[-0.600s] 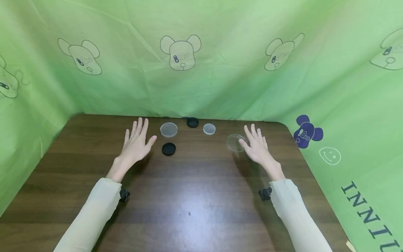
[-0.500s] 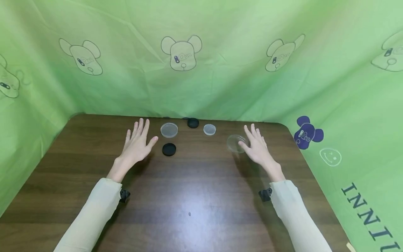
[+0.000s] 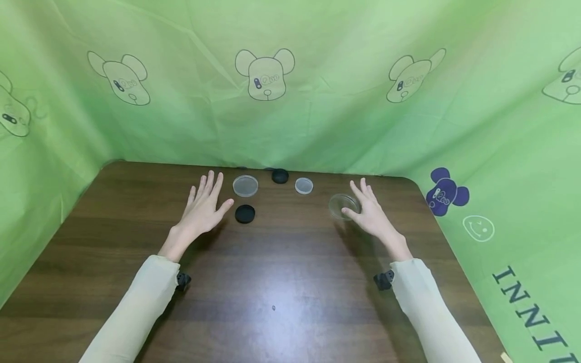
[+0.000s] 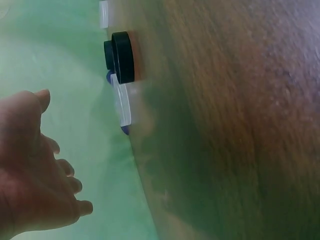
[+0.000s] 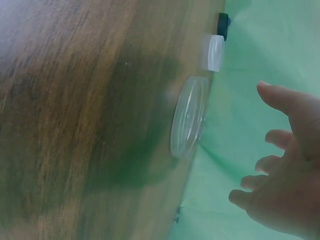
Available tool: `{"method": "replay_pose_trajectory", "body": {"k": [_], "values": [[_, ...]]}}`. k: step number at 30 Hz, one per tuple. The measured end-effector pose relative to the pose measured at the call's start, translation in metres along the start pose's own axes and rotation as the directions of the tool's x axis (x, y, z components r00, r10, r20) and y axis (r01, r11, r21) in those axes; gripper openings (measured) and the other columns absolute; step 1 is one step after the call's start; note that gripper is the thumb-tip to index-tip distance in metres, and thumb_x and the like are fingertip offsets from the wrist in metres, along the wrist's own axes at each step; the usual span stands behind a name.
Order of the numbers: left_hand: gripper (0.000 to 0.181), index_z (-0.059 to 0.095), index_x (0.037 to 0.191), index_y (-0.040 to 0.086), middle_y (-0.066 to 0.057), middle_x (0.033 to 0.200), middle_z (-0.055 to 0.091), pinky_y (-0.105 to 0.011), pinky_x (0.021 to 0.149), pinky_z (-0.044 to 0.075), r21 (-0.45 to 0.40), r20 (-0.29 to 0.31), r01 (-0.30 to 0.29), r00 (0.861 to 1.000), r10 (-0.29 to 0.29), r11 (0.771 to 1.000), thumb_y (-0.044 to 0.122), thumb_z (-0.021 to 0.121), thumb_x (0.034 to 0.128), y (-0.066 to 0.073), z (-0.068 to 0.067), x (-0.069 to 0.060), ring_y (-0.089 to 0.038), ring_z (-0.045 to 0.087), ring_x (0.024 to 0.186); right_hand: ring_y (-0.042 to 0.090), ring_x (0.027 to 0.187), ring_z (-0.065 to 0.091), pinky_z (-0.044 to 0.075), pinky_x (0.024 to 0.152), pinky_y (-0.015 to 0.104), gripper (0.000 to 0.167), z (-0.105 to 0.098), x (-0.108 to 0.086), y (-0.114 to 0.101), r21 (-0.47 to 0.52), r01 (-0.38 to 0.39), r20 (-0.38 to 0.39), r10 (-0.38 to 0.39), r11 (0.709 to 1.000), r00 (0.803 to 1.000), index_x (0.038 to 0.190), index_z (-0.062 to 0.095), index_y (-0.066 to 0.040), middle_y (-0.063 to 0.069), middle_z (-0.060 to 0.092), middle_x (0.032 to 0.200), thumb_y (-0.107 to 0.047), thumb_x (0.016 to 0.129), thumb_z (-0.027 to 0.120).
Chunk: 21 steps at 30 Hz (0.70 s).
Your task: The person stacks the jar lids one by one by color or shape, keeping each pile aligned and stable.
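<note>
My left hand (image 3: 199,214) hovers above the table with fingers spread, holding nothing. Just right of its thumb lie a black disc (image 3: 245,214) and a clear round dish (image 3: 245,186). My right hand (image 3: 369,214), also spread and holding nothing, hangs over the right edge of a larger clear dish (image 3: 341,205), its thumb covering part of that dish in the head view. The right wrist view shows a gap between this hand (image 5: 287,170) and the large dish (image 5: 189,117). Another black disc (image 3: 280,176) and a small clear dish (image 3: 304,186) lie between the hands.
The brown wooden table (image 3: 272,272) ends at a green curtain (image 3: 308,121) printed with bear heads, which also runs along both sides. Dark bits show at the table's back edge, behind the dishes. A small pale item (image 3: 506,357) is at the lower right.
My left hand has shifted slightly right, closer to the near black disc. The right thumb has moved slightly left over the large dish. The head view has shifted a little; the discs and dishes stay in place.
</note>
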<state>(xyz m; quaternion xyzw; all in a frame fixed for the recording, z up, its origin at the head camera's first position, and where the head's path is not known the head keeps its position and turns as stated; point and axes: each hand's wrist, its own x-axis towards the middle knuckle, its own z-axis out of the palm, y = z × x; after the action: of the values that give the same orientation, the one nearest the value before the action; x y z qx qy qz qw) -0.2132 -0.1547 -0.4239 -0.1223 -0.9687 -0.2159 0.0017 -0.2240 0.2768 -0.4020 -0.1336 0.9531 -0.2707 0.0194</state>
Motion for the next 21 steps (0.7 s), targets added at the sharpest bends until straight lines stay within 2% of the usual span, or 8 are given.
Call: {"method": "replay_pose_trajectory", "body": {"k": [7,11,17,21], "values": [[0.076,-0.005,0.155,0.016,-0.011,0.158,-0.016,-0.058,0.113,-0.005,0.03,0.012,0.017,1.0,-0.017,0.999,0.054,0.033,0.1007,0.006,0.004,0.004,-0.029,-0.017,0.143,0.044,0.141,-0.009,-0.001,0.11,0.064,0.072,0.001,-0.001,0.005,-0.058,-0.02,-0.007,0.02,0.998,1.0,0.153,0.016,-0.002,0.025,-0.009,0.156,-0.04,0.101,0.047],[0.077,-0.005,0.155,0.016,-0.012,0.158,-0.016,-0.059,0.112,-0.005,0.018,0.021,0.005,1.0,-0.005,1.0,0.057,0.03,0.0999,0.013,0.007,0.007,-0.03,-0.017,0.143,0.045,0.141,-0.008,0.0,0.11,0.064,0.072,0.001,0.001,0.008,-0.057,-0.035,0.004,0.035,0.998,0.999,0.153,0.016,-0.001,0.026,-0.008,0.156,-0.037,0.1,0.049],[0.08,-0.004,0.155,0.016,-0.011,0.159,-0.013,-0.057,0.114,-0.001,-0.003,0.033,-0.041,0.999,0.041,0.999,0.061,0.029,0.0983,0.037,0.017,0.015,-0.03,-0.013,0.144,0.048,0.14,-0.006,0.006,0.106,0.071,0.078,0.001,0.001,0.017,-0.031,-0.056,0.059,0.058,0.998,0.997,0.153,0.012,-0.001,0.027,-0.008,0.155,-0.029,0.096,0.058],[0.079,0.0,0.156,0.014,-0.012,0.159,-0.009,-0.056,0.114,0.002,-0.038,0.023,-0.084,0.996,0.085,0.996,0.057,0.034,0.099,0.055,0.029,0.025,-0.032,-0.008,0.145,0.05,0.14,-0.002,0.007,0.108,0.067,0.08,0.0,0.0,0.021,0.008,-0.037,0.088,0.036,0.999,0.995,0.153,0.012,0.001,0.029,-0.006,0.155,-0.024,0.095,0.061]]}}
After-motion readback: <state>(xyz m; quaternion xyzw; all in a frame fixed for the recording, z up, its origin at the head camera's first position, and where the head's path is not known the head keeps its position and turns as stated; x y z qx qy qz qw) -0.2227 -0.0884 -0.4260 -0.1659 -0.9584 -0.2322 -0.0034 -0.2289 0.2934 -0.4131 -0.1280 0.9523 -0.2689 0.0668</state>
